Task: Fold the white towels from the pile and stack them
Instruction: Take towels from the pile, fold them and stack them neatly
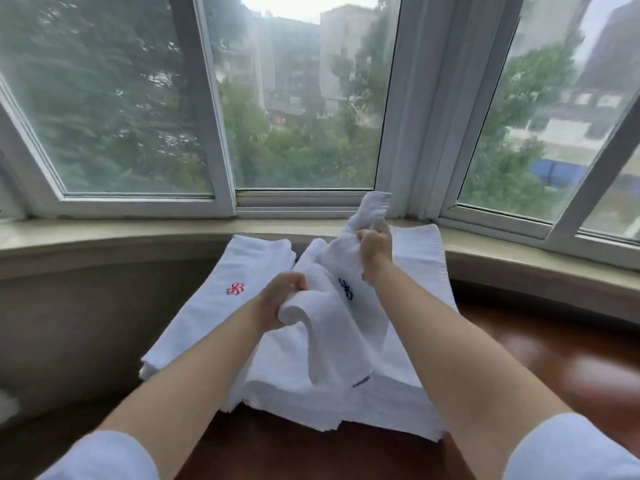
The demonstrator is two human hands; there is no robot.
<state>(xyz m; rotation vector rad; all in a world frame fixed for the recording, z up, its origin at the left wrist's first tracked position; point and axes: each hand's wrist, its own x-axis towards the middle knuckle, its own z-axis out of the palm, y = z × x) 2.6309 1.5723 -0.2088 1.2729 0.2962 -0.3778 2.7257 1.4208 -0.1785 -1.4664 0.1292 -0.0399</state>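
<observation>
Towel (341, 306), white with a blue embroidered mark (345, 288), was held between both of our hands above the pile (398, 403). Our right hand (375, 252) gripped a bunched upper end of it, fingers curled round the cloth, with a short length standing up above the fist towards the window sill (138, 233). Our left hand (280, 301) sat lower and nearer, fingers closed round a rolled edge of the same towel, so the cloth ran diagonally from the left grip up to the right grip. The remainder hung below the left hand and draped onto the pile. The pile lay on the reddish-brown wooden surface (554, 358). Just beside it on the left lay a flat stack of folded towels (214, 306), the top one bearing a red mark (236, 289).
</observation>
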